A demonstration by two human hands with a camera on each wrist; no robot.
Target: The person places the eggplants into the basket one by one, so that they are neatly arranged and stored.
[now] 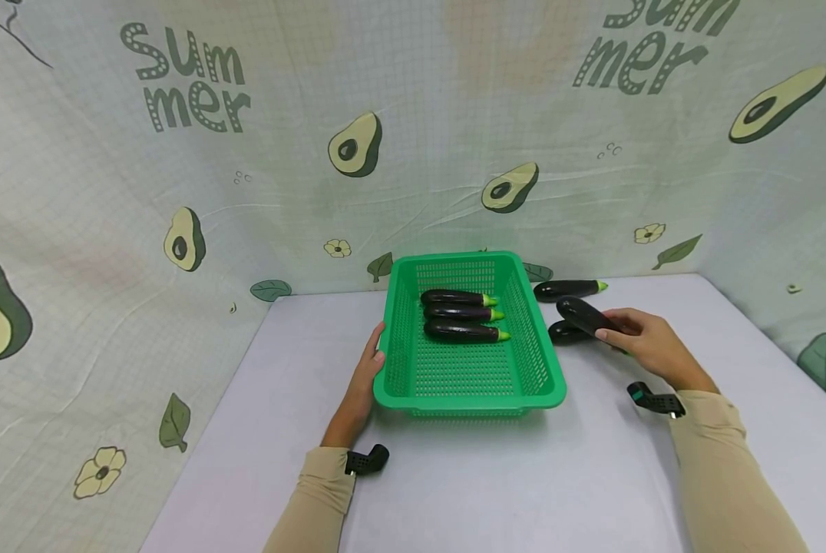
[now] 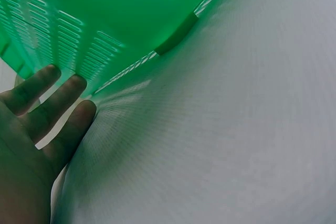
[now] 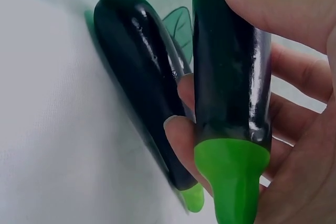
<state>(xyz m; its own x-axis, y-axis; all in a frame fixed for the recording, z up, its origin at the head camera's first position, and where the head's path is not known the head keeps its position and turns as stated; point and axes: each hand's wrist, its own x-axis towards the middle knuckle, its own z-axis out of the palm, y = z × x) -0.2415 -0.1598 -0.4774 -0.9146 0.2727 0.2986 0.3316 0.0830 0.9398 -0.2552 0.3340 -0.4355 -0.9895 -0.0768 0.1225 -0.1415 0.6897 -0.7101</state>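
My right hand (image 1: 651, 347) grips an eggplant (image 1: 586, 315) above the table, right of the green basket (image 1: 468, 402). In the right wrist view, the thumb and fingers wrap around the dark body of this held eggplant (image 3: 231, 77), just above its green stem end. Beneath it a second eggplant (image 1: 566, 333) lies on the table, partly covered. Another eggplant (image 1: 566, 289) lies farther back. Inside the basket three eggplants (image 1: 460, 331) lie side by side, stems to the right. My left hand (image 1: 366, 375) rests against the basket's left side; its straight fingers (image 2: 68, 90) touch the slotted outer wall.
The basket stands on a white-covered table (image 1: 454, 491), near its back edge. Behind and on both sides hangs a cloth (image 1: 427, 107) printed with avocados, leaves and lettering. A black device (image 1: 655, 399) sits on each wrist.
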